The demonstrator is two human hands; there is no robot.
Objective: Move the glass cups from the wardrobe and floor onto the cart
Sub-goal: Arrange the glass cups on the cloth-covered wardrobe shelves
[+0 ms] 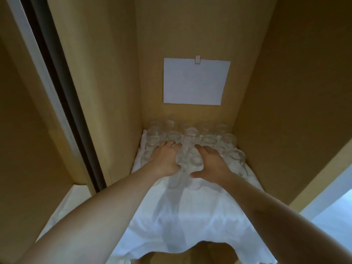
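1. A view from the head looks down into a tall light-brown wooden wardrobe (190, 35), with two bare forearms reaching forward into it.
2. A crumpled white cloth (190, 216) covers the wardrobe shelf and hangs over its front edge.
3. A cluster of clear glass cups (209, 139) stands on the cloth at the back of the shelf, in close rows against the rear wall. Their outlines are blurred, so no count can be given.
4. The left hand (165, 159) lies palm down over cups on the left side of the cluster, fingers spread forward and curled around the glass beneath.
5. The right hand (211, 161) lies palm down just to the right, thumb pointing inward, fingers wrapped over cups in the same way.
6. Between the two hands, a few cups are pressed together and touched by both hands. Whether they are lifted or resting on the cloth cannot be told.
7. A blank white sheet of paper (194, 82) hangs on the rear wall above the cups, fixed by a small clip at its top edge.
8. A dark vertical door track (62, 92) runs along the left side of the wardrobe.
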